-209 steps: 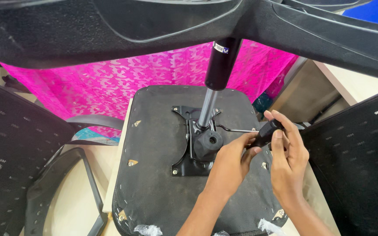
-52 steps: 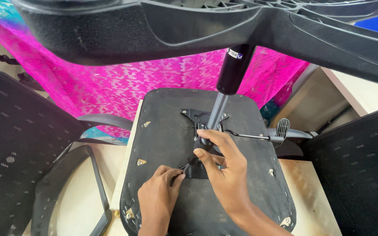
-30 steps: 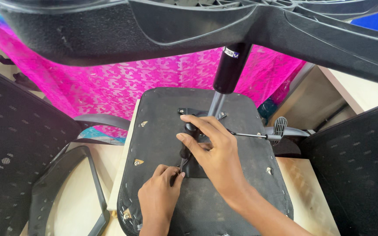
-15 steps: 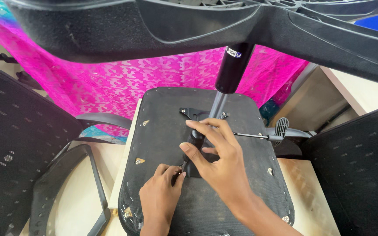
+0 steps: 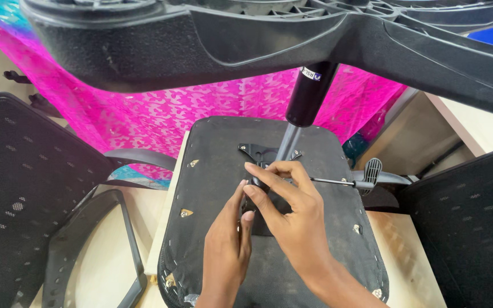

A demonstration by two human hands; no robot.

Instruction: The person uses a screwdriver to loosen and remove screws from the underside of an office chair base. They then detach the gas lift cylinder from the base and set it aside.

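Hands now meet over the middle of the upturned seat (image 5: 218, 171). Half a second ago the left hand (image 5: 227, 245) was lying lower, pinching something small near the front corner of the metal plate (image 5: 256, 153); now it stands upright, the fingers pressed together and straight, their tips against the black handle (image 5: 251, 188) that the right hand (image 5: 292, 219) holds. The right hand has also changed — before, its fingers were more spread above the handle, now the thumb and the first fingers close around it in a pinch. I judge that the tool is seated on the fastener at the plate and the left hand only steadies it, but the tip itself is hidden behind the fingers.

The seat underside is covered with a rough black fabric, stapled along the edge, with small brass-coloured corner pieces. The plate is dark pressed steel, bolted on the middle of the seat. From it rises the gas cylinder (image 5: 309, 94) — a smooth grey rod below, a thick glossy black tube above — into the hard, ribbed plastic star base (image 5: 212, 40) that fills the top of the view. A thin steel lever (image 5: 343, 182) goes to the right and ends in a ribbed black paddle. Mesh chair backs (image 5: 24, 188) stand at both sides, and a pink patterned cloth (image 5: 161, 111) hangs behind.
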